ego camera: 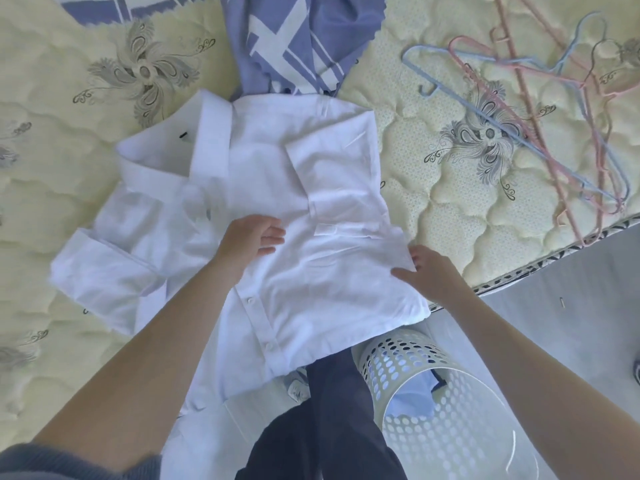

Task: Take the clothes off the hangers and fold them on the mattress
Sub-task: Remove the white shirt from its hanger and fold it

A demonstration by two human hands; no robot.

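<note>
A quilted cream mattress (433,209) with grey paisley motifs is seen spread with laundry as a folding task stands partly done. A white button-up shirt (277,188) is laid across its middle, collar toward the upper left and hem hanging over the mattress edge toward the person; its right side and sleeve are already turned in over the body, while the left sleeve, cuff rolled, is not yet folded. A blue-and-white patterned garment (287,46) is left crumpled beyond the shirt, partly beneath its upper edge, and appears unfolded. A white perforated laundry basket (412,375) is stood on the floor just beside the mattress, with pale blue cloth visible inside. Several bare pink and pale-blue hangers (554,98) are heaped at the right of the mattress, suggesting the unhanging is largely finished; no garment on a hanger is shown. The left hand (249,240) is rested on the middle of the shirt, its fingers (275,235) loosely bent and laid against the cloth, with nothing plainly pinched. The right hand (433,275) is placed at the shirt's folded right edge, the thumb laid on top and the fingers (417,258) curled at the edge, so the fabric appears to be pinched. The second side, the final fold and the patterned garment are judged to remain.
</note>
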